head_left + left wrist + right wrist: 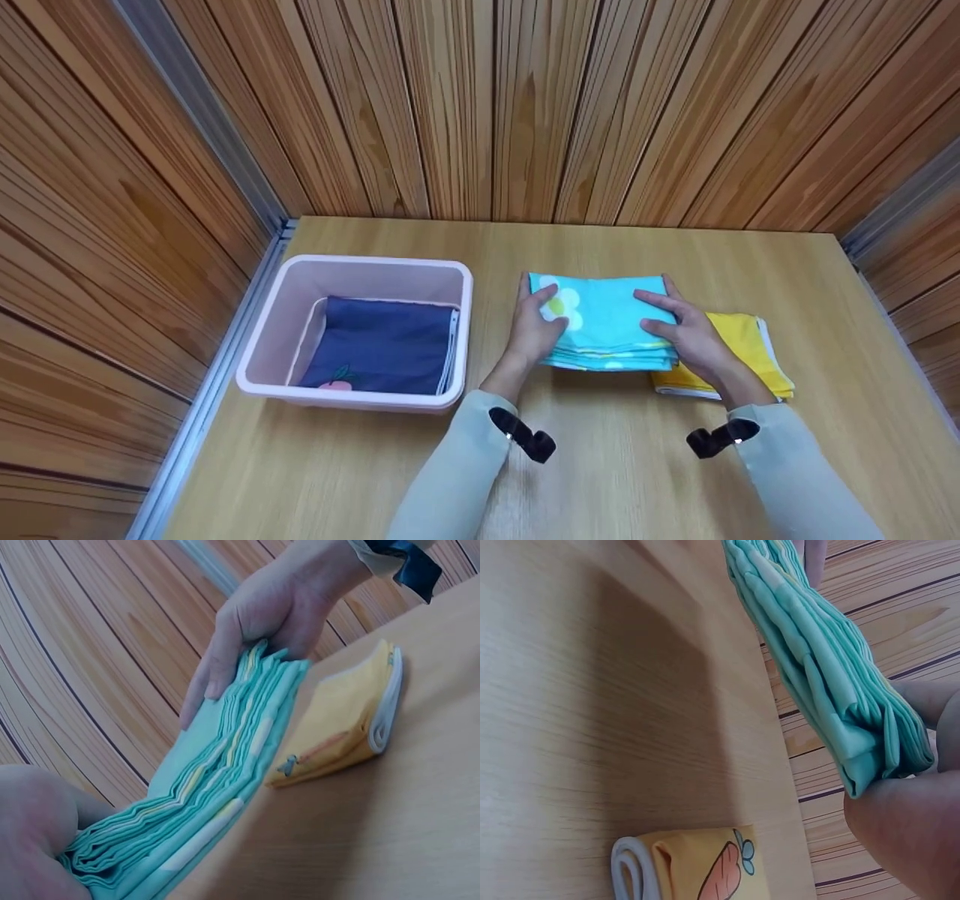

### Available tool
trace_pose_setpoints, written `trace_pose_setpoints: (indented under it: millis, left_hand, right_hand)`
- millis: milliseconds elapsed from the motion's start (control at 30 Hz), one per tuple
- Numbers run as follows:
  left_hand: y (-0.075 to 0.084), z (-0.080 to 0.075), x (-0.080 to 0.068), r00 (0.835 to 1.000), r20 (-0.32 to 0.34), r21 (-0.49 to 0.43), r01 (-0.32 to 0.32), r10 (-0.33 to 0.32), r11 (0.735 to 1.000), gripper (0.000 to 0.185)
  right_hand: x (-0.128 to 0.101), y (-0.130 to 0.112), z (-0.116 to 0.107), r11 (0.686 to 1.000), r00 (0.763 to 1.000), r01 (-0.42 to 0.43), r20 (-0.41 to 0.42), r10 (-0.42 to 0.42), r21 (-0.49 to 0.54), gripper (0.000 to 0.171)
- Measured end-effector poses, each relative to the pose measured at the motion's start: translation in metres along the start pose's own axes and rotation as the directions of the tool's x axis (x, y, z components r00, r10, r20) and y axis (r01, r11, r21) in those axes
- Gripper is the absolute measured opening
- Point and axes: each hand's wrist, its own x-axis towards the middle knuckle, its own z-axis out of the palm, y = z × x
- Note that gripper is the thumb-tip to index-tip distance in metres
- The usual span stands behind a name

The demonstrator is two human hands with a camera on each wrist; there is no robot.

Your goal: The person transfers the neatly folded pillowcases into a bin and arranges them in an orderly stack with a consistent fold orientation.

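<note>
A folded turquoise cloth point(611, 311) with a white flower print is held above the table, its many layers showing along the edge in both wrist views. My left hand point(534, 326) grips its left side, thumb on top. On the opposite side my right hand point(694, 337) pinches it, fingers and thumb around the edge. A folded yellow cloth point(750, 352) with a white border lies on the table, partly hidden behind my right hand and wrist. The right wrist view shows a carrot print on this yellow cloth point(682, 862).
To the left stands a pale pink plastic basin point(259, 330). Inside lies a folded navy cloth point(390, 337) with a pink fruit print. Wood-panelled walls point(525, 112) rise behind the table point(585, 465) and at both sides.
</note>
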Motion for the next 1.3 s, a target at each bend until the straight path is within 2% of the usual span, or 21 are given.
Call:
trace_pose_setpoints:
  millis: [333,733,900,1100,1300]
  left_hand:
    - [0.013,-0.006,-0.015,0.996,0.013,-0.020,-0.087,0.087,0.996,0.056]
    - [0.030,-0.017,-0.024,0.995,0.015,-0.015,-0.099,0.099,0.995,0.057]
    - [0.036,-0.021,-0.027,0.995,0.024,-0.004,-0.098,0.098,0.995,0.058]
    - [0.042,-0.025,-0.030,0.994,0.036,-0.020,-0.098,0.099,0.995,0.057]
    - [0.046,-0.029,-0.031,0.990,0.053,-0.040,-0.128,0.130,0.991,0.059]
  right_hand:
    - [-0.006,-0.009,-0.005,0.998,1.000,0.031,-0.005,-0.031,0.060,0.055]
    - [-0.017,-0.029,-0.007,0.992,0.997,0.075,-0.015,-0.074,0.105,0.056]
    - [-0.021,-0.034,-0.008,0.991,0.998,0.069,-0.017,-0.067,0.119,0.056]
    - [-0.025,-0.039,-0.008,0.982,0.997,0.075,-0.016,-0.073,0.172,0.056]
    - [-0.028,-0.044,-0.007,0.967,0.994,0.109,-0.020,-0.107,0.231,0.057]
